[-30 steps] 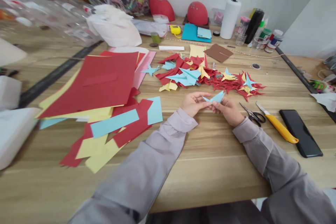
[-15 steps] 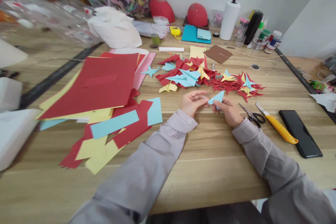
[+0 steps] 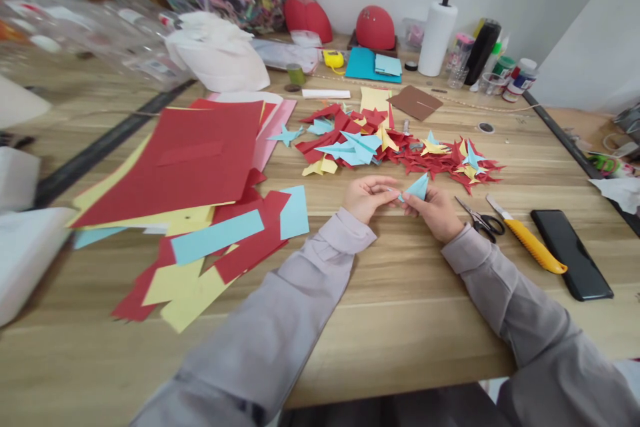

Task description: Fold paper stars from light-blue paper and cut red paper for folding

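Blue paper (image 3: 419, 187) is pinched in the right hand (image 3: 438, 211).

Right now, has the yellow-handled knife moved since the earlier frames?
No, no shift either way: the yellow-handled knife keeps the same spot and angle between the scissors and the phone.

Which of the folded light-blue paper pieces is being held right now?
The pointed piece pinched by the right hand; the other folded light-blue pieces lie out of hand, on or beside the red-and-yellow pile.
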Demonstrator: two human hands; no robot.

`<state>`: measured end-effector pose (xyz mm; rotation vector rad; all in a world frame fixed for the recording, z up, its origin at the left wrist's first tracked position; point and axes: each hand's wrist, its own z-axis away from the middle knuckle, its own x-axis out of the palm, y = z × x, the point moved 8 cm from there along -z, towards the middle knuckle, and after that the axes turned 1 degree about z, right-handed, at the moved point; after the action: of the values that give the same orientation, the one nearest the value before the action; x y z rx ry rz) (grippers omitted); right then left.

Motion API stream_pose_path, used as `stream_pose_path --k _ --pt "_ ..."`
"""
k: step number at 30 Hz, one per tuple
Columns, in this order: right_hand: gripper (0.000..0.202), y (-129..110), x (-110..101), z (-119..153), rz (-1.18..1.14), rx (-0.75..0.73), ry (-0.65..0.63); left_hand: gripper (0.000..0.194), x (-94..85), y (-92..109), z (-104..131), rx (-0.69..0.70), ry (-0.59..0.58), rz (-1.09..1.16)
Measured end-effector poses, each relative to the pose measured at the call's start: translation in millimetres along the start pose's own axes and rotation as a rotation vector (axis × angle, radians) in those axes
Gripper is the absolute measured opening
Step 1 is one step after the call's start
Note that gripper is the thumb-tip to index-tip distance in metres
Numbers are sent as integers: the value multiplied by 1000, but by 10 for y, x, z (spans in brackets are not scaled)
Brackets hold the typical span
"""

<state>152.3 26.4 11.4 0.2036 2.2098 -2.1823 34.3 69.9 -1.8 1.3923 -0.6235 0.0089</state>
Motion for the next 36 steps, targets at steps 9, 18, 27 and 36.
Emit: stream_pose_path --k 9,18,27,36 --pt "37 6 -21 2 -39 -6 40 36 -18 -14 -16 -42 -10 91" --pt "35 43 11 -1 -96 15 -15 47 -16 11 -12 82 17 -68" --pt "33 54 -5 -6 -187 17 8 39 -75 10 -33 82 78 -28" --pt "38 28 -25 -13 -133 -26 33 38 -31 15 -3 24 77 34"
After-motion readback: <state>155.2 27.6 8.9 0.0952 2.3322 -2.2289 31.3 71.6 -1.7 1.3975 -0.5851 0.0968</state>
